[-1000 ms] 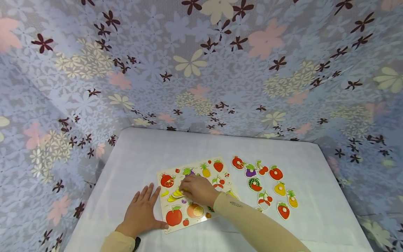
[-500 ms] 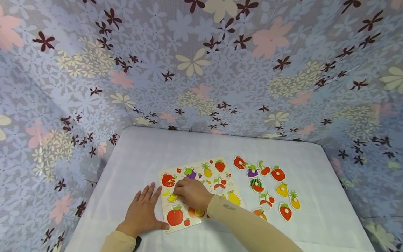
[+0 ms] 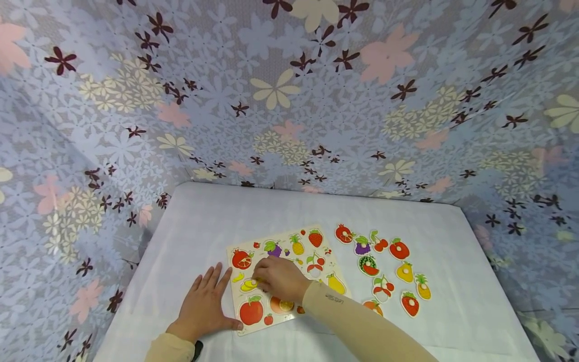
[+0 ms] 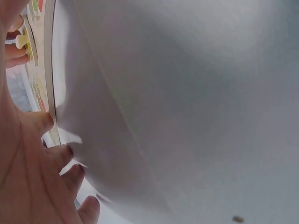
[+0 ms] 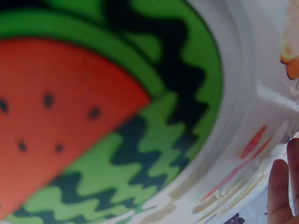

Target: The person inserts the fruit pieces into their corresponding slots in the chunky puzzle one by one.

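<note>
The fruit puzzle board (image 3: 332, 266) lies at the middle of the table, printed with fruit pictures. My right hand (image 3: 282, 275) is over it, fingertips pinching the banana puzzle piece (image 3: 248, 285) at its place beside the apple picture. In the left wrist view, the piece's pale knob (image 4: 21, 41) shows between the right hand's fingers (image 4: 16, 50). My left hand (image 3: 203, 301) lies flat with spread fingers on the table left of the board, its thumb on the board's lower left corner. The right wrist view is filled by the watermelon picture (image 5: 70, 93), with fingers (image 5: 279, 186) at the right edge.
Right of the board lie several loose knobbed fruit pieces, among them a pomegranate (image 3: 344, 234), a watermelon (image 3: 368, 266), a pear (image 3: 404, 272) and a strawberry (image 3: 410, 304). An orange piece (image 3: 373, 307) is partly behind the right sleeve (image 3: 344, 317). Flowered cloth (image 3: 289, 100) surrounds the white-covered table (image 3: 217, 211).
Over the second my right hand shifts slightly left and down, then slightly back right, with the banana piece lying more squarely at its place. The left hand stays still.
</note>
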